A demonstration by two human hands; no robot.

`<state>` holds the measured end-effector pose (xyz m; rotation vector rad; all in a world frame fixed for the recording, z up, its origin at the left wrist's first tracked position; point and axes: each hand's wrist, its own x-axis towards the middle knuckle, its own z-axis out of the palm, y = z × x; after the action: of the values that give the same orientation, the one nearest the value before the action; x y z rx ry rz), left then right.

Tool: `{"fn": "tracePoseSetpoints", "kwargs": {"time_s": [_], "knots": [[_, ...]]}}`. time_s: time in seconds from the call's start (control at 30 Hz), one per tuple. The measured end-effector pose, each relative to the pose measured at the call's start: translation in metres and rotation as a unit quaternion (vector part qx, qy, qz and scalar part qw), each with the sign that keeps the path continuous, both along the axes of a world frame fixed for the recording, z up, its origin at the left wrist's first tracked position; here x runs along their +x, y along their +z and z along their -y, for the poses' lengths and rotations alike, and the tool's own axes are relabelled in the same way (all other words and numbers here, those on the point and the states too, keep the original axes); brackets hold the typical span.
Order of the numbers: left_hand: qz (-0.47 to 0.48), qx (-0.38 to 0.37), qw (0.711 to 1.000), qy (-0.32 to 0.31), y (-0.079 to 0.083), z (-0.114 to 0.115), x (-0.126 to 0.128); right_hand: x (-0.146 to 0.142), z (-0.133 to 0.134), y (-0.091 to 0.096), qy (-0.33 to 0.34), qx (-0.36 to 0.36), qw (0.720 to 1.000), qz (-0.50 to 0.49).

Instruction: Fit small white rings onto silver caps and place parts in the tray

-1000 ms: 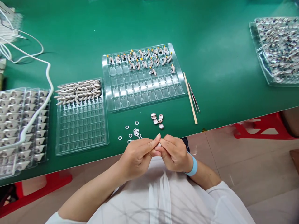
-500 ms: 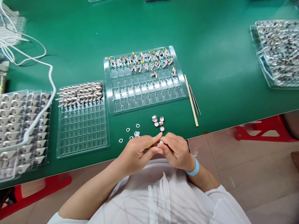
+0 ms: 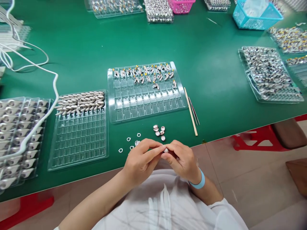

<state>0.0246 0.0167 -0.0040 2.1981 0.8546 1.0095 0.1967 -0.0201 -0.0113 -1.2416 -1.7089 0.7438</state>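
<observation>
Between my two hands, at the table's front edge, is a small white earbud part (image 3: 165,150), mostly covered by fingertips. My right hand (image 3: 184,160) pinches it between thumb and fingers and wears a light blue wristband. The fingers of my left hand (image 3: 144,161) are closed and press on it from the other side. Just beyond my hands lie several round earbud caps (image 3: 162,128). Small white rings (image 3: 129,139) are scattered left of them, some piled together. Behind, a clear tray (image 3: 148,111) holds earbud pieces with yellow tips in its far rows.
Wooden stick (image 3: 191,111) and tweezers (image 3: 194,111) lie right of the tray. Stem-shaped shells fill the back of another tray (image 3: 79,140) at left. A white cable (image 3: 54,86) crosses trays of shells at far left. Filled trays (image 3: 270,73), a blue basket (image 3: 256,23) and pink basket (image 3: 181,7) stand farther off.
The view has tilted up, bringing baskets and more trays at the back into sight. My left fingers have straightened over the small part; both hands stay together on it.
</observation>
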Motion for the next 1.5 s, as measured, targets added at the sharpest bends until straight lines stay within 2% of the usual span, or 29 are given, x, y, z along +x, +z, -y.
{"fn": "tracePoseSetpoints", "kwargs": {"time_s": [0.13, 0.27, 0.4, 0.5, 0.77, 0.93, 1.07, 1.13, 1.23, 1.33, 1.4, 1.5], "knots": [[0.03, -0.024, 0.999, 0.014, 0.003, 0.002, 0.003, 0.0, 0.001, 0.002, 0.001, -0.011, 1.0, -0.012], [0.088, -0.154, 0.983, 0.045, 0.009, 0.004, 0.006, 0.005, 0.004, 0.004, -0.001, -0.019, 1.0, -0.02], [0.129, -0.34, 0.929, 0.072, 0.013, 0.004, 0.007, 0.008, 0.008, 0.003, -0.038, 0.0, 0.999, -0.031], [0.153, -0.441, 0.881, 0.074, 0.015, 0.002, 0.008, 0.007, 0.008, 0.003, -0.03, 0.008, 0.999, -0.044], [0.19, -0.548, 0.814, 0.041, 0.019, 0.0, 0.013, 0.004, 0.007, 0.0, -0.045, -0.006, 0.998, -0.048], [0.199, -0.577, 0.792, 0.028, 0.015, -0.001, 0.013, 0.005, 0.008, 0.0, -0.054, -0.044, 0.995, -0.069], [0.195, -0.573, 0.796, 0.022, 0.013, -0.002, 0.015, 0.006, 0.009, -0.001, -0.052, -0.076, 0.991, -0.099], [0.177, -0.558, 0.81, 0.026, 0.013, -0.001, 0.015, 0.006, 0.009, -0.002, -0.047, -0.082, 0.989, -0.109], [0.128, -0.485, 0.864, 0.055, 0.013, 0.003, 0.016, 0.006, 0.008, 0.0, -0.038, -0.099, 0.988, -0.114], [0.063, -0.331, 0.938, 0.083, 0.01, 0.007, 0.014, 0.005, 0.006, 0.003, -0.036, -0.115, 0.987, -0.107], [0.041, -0.276, 0.958, 0.07, 0.005, 0.008, 0.012, 0.005, 0.005, 0.004, -0.039, -0.106, 0.988, -0.108], [0.018, -0.255, 0.966, 0.041, 0.0, 0.006, 0.011, 0.006, 0.003, 0.003, -0.042, -0.11, 0.985, -0.125]]}}
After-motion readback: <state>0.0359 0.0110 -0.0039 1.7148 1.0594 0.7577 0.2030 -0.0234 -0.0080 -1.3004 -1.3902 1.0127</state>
